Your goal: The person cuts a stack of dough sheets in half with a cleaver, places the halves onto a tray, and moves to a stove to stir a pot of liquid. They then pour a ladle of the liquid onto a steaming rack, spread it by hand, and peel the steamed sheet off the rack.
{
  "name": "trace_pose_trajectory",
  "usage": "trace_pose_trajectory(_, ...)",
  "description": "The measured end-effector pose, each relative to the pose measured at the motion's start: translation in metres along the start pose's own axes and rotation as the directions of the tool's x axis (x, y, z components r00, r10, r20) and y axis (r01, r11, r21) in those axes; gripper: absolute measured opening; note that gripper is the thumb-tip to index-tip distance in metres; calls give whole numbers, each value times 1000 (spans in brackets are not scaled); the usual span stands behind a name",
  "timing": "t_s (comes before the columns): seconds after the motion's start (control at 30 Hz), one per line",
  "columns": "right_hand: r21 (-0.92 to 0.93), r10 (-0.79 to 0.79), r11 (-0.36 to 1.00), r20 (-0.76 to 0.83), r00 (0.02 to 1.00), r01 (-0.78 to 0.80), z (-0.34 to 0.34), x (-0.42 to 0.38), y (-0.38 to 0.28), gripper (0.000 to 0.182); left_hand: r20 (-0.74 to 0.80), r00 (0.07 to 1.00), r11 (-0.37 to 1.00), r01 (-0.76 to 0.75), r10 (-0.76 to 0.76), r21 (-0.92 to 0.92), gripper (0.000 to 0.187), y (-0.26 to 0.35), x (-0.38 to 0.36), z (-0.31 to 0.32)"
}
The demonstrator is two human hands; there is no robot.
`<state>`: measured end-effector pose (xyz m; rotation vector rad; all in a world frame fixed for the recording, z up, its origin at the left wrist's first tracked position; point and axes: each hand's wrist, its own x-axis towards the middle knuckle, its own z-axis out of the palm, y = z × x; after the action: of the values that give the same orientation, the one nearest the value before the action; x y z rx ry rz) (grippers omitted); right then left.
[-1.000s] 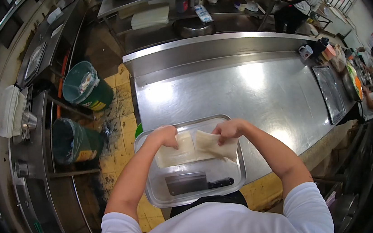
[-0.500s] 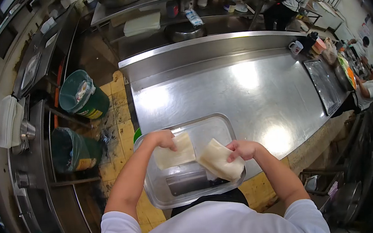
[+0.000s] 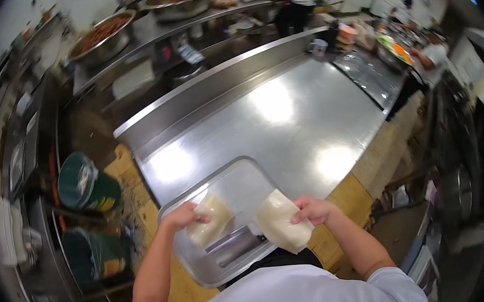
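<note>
My left hand point(image 3: 185, 215) is closed on the edge of a pale, square dough sheet point(image 3: 213, 227), thumb on top. That sheet curves and tilts over the left part of a shallow metal tray point(image 3: 234, 178). In my right hand point(image 3: 314, 209), pinched by its right edge, is a thicker-looking folded stack of dough sheets point(image 3: 280, 222). The stack overlaps the tray's right rim in this view. A broad-bladed cleaver point(image 3: 234, 248) lies in the tray between my hands, near the edge closest to me.
The tray sits at the near left end of a steel table point(image 3: 211, 133) with a raised back edge. A dark flat tray point(image 3: 368, 76) and a mug point(image 3: 318, 48) stand at its far right. Two green bins point(image 3: 89, 185) are at left. Other people work beyond.
My view has turned and tilted. The left dough sheet, flatter over the tray before, is now raised and curved. My right hand's stack has swung more upright, farther from the left sheet.
</note>
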<state>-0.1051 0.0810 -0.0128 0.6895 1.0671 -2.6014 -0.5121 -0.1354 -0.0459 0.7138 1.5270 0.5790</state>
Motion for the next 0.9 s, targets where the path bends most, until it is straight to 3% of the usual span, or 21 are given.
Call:
trace_pose_trajectory(0.13,102,-127,986,-43,991,130,2,-33,22,46,-13,998,983,-56,54,-173,33,31,-6,37)
trace_pose_trajectory(0.33,147,-301,933,-174,937,327,-12,-92,37,48,-23,993,962,-119,117,-247,33,100,4,108)
trace_pose_trajectory(0.5,157,-396,881,-276,876,447,-55,-158,45,49,9,989,957,-142,150,-254,32,157,44,187)
trace_pose_trajectory(0.77,176,-493,783,-408,768,596,-157,-300,60,48,58,996,975,-59,73,-215,32,265,114,352)
trace_pose_trajectory(0.9,164,-514,752,-462,723,639,-210,-373,70,48,155,984,967,-47,89,-252,34,303,158,424)
